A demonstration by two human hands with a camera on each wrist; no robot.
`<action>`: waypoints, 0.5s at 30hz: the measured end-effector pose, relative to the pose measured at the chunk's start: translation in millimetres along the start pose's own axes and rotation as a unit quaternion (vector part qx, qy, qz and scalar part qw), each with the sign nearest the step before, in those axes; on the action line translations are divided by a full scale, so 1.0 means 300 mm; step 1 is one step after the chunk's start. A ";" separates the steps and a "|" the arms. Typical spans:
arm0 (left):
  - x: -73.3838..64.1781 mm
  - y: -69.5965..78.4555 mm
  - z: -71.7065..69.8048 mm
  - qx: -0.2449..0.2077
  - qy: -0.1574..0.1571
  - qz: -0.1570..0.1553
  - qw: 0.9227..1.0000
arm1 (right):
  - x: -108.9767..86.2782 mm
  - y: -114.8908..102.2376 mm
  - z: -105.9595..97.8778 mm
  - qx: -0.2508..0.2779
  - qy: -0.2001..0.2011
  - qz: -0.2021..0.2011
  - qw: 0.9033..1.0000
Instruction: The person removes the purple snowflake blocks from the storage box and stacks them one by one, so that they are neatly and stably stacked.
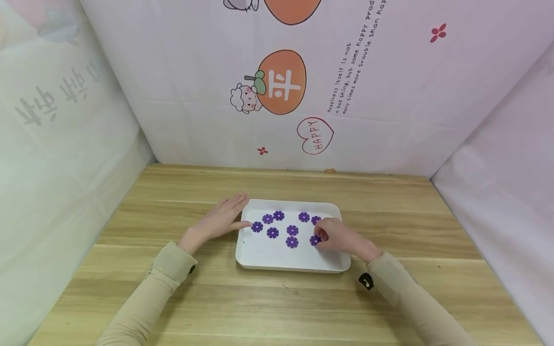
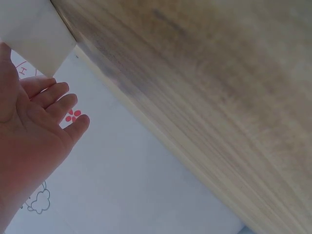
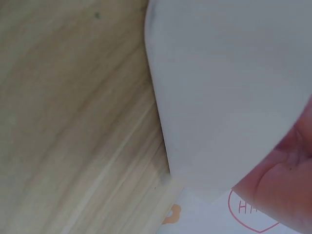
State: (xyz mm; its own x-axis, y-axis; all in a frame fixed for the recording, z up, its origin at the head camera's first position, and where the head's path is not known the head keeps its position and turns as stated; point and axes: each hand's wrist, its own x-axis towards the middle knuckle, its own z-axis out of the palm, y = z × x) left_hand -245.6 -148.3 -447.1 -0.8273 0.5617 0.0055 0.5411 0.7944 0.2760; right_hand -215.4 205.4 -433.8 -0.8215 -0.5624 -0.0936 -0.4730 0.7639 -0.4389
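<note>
Wooden table [image 1: 216, 298], one tray [image 1: 264, 254], nine purple discs [image 1: 290, 242]

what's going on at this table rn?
A person is working by hand with purple flower-shaped pieces in a white tray on a wooden table. The right hand is inside the tray's right side, fingers curled by one piece; can't tell if it has a hold. The left hand is open at the left rim, thumb over it. Nine pieces are visible, spread loosely in the tray.
</note>
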 end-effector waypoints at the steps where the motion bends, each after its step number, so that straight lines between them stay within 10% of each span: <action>1: 0.000 0.001 -0.001 -0.001 -0.001 -0.001 1.000 | 0.000 -0.001 0.001 -0.001 0.001 0.001 1.000; 15: 0.002 -0.001 -0.002 0.004 -0.002 0.003 1.000 | 0.000 -0.010 0.007 -0.021 0.011 -0.014 1.000</action>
State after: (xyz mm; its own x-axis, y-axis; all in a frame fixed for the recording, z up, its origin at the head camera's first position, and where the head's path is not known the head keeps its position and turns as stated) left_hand -246.3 -148.4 -446.6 -0.8235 0.5673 0.0029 0.5471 0.7927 0.2689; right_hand -213.4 202.5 -434.2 -0.8147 -0.5767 -0.0611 -0.5085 0.7611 -0.4027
